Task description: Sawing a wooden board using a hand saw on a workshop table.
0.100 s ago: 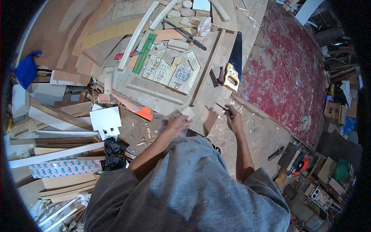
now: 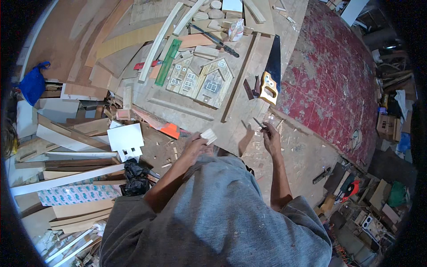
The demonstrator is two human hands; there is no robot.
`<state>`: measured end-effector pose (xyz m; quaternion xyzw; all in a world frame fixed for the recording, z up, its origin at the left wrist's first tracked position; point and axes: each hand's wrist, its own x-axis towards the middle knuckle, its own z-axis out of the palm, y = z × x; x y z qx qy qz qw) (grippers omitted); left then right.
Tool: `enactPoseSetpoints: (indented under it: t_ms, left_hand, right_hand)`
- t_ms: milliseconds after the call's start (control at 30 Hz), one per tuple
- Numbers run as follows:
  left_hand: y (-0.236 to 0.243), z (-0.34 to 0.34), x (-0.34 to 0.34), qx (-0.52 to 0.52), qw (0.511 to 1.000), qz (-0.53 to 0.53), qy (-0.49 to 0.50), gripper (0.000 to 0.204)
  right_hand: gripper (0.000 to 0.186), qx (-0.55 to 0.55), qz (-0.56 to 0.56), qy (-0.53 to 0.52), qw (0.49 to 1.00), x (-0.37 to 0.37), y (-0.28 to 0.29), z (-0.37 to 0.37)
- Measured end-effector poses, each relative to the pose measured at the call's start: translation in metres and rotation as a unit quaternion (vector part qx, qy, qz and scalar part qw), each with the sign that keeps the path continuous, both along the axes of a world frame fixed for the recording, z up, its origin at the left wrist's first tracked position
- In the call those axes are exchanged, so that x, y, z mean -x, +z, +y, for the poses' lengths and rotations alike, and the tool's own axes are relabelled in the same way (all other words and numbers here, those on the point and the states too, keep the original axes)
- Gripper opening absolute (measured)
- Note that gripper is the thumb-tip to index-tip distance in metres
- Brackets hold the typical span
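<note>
Pale striped wood is making up the small squarish block that my left hand is pinching at its fingertips. My right hand is gripping a thin dark pencil-like stick, its long axis slanting forward and leftward; the block is lying left of it, well apart. Beyond, a flat wooden house-shaped panel is resting.

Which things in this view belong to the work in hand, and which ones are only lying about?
Belonging to the work:
- small wooden block, in the left hand
- thin dark tool, kind unclear, in the right hand
- possibly the wooden house panels, untouched

Apparently just lying about:
- yellow-handled saw
- green strip
- black plastic bag
- white cut-out board
</note>
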<state>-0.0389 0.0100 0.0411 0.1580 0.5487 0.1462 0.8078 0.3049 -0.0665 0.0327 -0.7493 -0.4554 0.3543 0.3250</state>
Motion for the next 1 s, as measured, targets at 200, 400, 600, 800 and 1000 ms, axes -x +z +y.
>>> enactPoseSetpoints:
  t_ms: [200,400,600,800,1000]
  left_hand:
    - [0.029,0.024,0.089,-0.066,0.981,0.144,0.112,0.047]
    - [0.016,0.107,0.154,-0.194,0.950,0.213,0.124,0.050]
    - [-0.020,0.193,0.217,-0.242,0.925,0.258,0.139,0.044]
    - [-0.042,0.243,0.238,-0.443,0.763,0.459,-0.107,0.040]
    - [-0.079,0.278,0.249,-0.484,0.769,0.413,-0.058,0.036]
  right_hand:
    - [0.035,0.034,0.107,-0.009,0.994,0.052,0.012,0.025]
    - [0.026,-0.040,0.078,0.090,0.992,0.134,0.003,0.088]
    - [0.029,-0.073,-0.023,0.138,0.987,0.237,0.002,0.170]
    - [0.028,-0.010,-0.030,0.140,0.990,0.304,-0.036,0.247]
    - [0.045,-0.078,0.028,-0.021,0.996,0.339,-0.036,0.304]
